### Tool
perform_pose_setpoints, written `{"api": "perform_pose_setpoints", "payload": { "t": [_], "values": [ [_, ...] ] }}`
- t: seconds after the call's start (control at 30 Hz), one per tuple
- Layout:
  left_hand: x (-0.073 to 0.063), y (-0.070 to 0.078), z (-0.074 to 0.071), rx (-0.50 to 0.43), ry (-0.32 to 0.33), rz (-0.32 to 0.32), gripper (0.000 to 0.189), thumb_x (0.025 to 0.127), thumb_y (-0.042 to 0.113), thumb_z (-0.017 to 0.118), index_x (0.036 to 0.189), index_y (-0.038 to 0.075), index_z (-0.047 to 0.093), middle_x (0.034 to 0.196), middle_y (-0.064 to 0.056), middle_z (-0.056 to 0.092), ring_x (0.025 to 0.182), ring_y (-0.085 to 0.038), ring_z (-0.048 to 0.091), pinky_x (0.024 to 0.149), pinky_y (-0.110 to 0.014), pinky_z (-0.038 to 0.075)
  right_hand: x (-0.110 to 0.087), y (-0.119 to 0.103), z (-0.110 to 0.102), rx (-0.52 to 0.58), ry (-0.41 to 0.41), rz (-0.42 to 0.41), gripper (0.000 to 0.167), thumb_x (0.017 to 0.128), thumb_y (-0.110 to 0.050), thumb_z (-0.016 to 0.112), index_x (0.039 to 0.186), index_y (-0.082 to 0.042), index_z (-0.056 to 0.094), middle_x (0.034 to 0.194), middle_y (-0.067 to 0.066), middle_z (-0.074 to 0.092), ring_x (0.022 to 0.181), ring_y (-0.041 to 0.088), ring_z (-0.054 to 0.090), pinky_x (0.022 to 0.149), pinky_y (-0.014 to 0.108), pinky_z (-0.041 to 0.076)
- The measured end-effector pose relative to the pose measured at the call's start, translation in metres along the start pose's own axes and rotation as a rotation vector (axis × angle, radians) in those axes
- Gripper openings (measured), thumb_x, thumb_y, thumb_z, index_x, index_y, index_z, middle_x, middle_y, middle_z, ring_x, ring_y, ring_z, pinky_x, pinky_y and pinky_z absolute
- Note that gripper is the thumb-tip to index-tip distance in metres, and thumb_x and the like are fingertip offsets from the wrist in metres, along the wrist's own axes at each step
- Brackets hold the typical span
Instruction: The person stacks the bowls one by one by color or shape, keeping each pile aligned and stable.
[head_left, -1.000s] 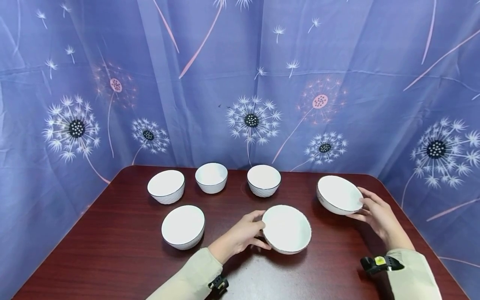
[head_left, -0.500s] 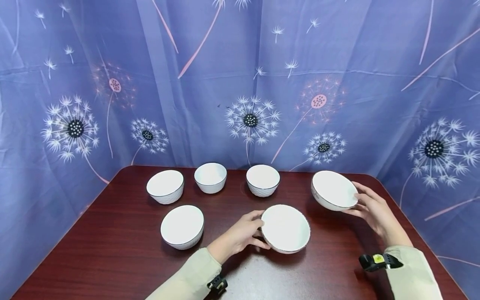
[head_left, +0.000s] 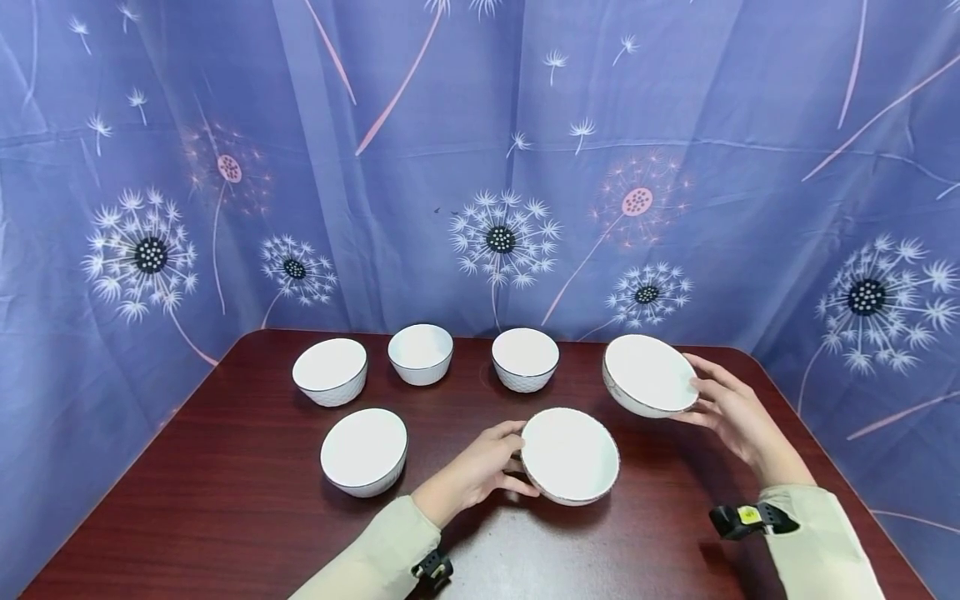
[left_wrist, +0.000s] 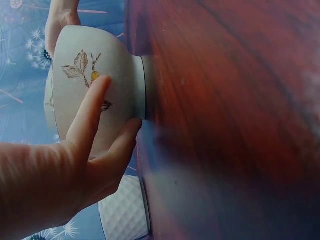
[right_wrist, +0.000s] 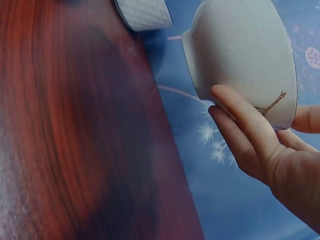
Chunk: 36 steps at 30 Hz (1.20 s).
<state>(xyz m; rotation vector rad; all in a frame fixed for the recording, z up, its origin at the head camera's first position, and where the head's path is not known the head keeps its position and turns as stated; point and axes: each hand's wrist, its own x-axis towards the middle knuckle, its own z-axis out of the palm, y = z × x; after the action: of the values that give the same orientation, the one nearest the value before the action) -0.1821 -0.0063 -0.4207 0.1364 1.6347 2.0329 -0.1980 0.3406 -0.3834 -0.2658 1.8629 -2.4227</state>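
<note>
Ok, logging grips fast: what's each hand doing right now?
Left hand: grips the near bowl, which stands on the table.
Right hand: holds the raised bowl clear of the table.

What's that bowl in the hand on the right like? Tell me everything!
The lifted bowl is white and smooth, ceramic by its look, with a thin dark rim and a small brown twig drawing on its outside. It is empty, tilted and clear of the table. The right hand holds its edge, fingers underneath.
</note>
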Motion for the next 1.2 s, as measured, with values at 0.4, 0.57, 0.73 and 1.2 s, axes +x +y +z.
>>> {"api": "perform_pose_setpoints", "payload": {
  "t": [0.4,0.57,0.73,1.2],
  "values": [
    [0.0,-0.002,0.0,-0.007,-0.002,-0.004,0.044,0.097,0.004,0.037,0.141,-0.005,0.037,0.116,-0.023,0.053,0.093,-0.035,0.063,0.072,-0.051,0.059,0.003,-0.008,0.024,-0.053,-0.034,0.031,0.037,0.101,-0.006,0.045,0.134,-0.018,0.051,0.111,-0.002,0.062,0.09,0.016,0.066,0.075,0.036,0.06],
    [-0.001,-0.003,-0.001,0.0,-0.003,-0.002,0.044,0.097,0.004,0.037,0.14,-0.004,0.038,0.113,-0.023,0.054,0.09,-0.033,0.063,0.072,-0.051,0.059,0.001,-0.008,0.029,-0.052,-0.048,0.036,0.036,0.101,-0.006,0.044,0.134,-0.018,0.052,0.11,-0.002,0.063,0.089,0.016,0.066,0.075,0.036,0.06],
    [-0.001,-0.002,-0.001,0.004,-0.004,-0.002,0.044,0.097,0.004,0.036,0.141,-0.004,0.038,0.113,-0.023,0.054,0.09,-0.033,0.063,0.072,-0.05,0.059,-0.001,-0.006,0.036,-0.076,-0.066,0.038,0.038,0.101,-0.007,0.045,0.137,-0.017,0.05,0.112,-0.003,0.063,0.089,0.015,0.067,0.074,0.035,0.06],
    [0.0,-0.002,-0.001,0.002,-0.016,-0.004,0.045,0.095,0.003,0.036,0.139,-0.004,0.04,0.112,-0.024,0.055,0.089,-0.031,0.063,0.074,-0.051,0.059,-0.006,0.001,0.053,-0.102,-0.171,0.044,0.04,0.101,-0.004,0.044,0.139,-0.014,0.048,0.114,0.0,0.062,0.088,0.02,0.068,0.076,0.037,0.06]
  ]
}}
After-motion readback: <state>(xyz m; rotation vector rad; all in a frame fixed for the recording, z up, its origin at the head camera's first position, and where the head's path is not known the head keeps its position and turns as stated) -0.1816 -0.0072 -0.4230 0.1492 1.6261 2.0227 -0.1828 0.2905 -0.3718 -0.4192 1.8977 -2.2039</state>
